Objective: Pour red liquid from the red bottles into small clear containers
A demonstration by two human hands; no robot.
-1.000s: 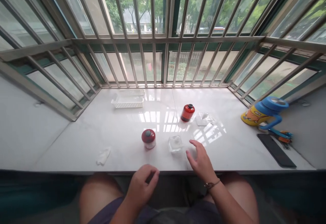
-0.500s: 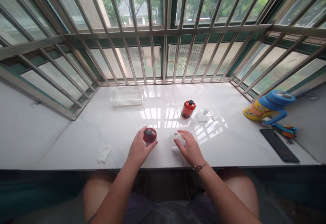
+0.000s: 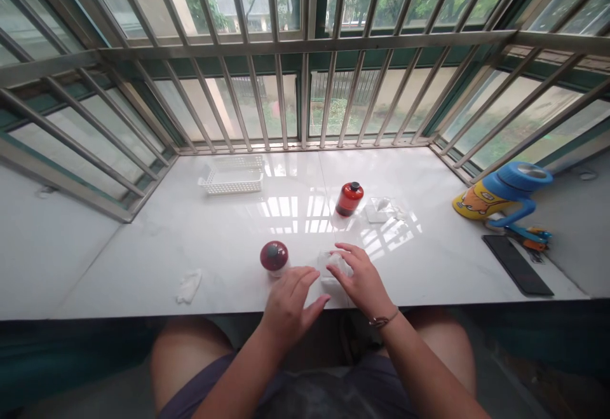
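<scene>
A round-shouldered dark red bottle [image 3: 274, 255] with a black cap stands near the front of the white counter. Just in front and to its right, my left hand [image 3: 291, 301] holds nothing, its fingers stretched rightward and thumb apart. My right hand [image 3: 356, 274] curls its fingers and thumb around a small clear plastic box [image 3: 326, 273], partly covering it. What lies in the box is hard to make out. Farther back stands a second red bottle [image 3: 349, 200] with a black cap, and beside it lies a clear, flat plastic piece [image 3: 380, 210].
A white perforated basket [image 3: 233, 180] sits at the back left. Crumpled white tissue [image 3: 189, 287] lies at front left. On the right are a blue and yellow flask [image 3: 500, 191], a black phone [image 3: 518, 265] and keys [image 3: 534, 238]. Metal window bars [image 3: 305, 98] border the counter's back.
My left hand has let go of the dark red bottle and moved right and towards me. The bottle stays standing. My right hand remains at the clear box. The view has shifted slightly.
</scene>
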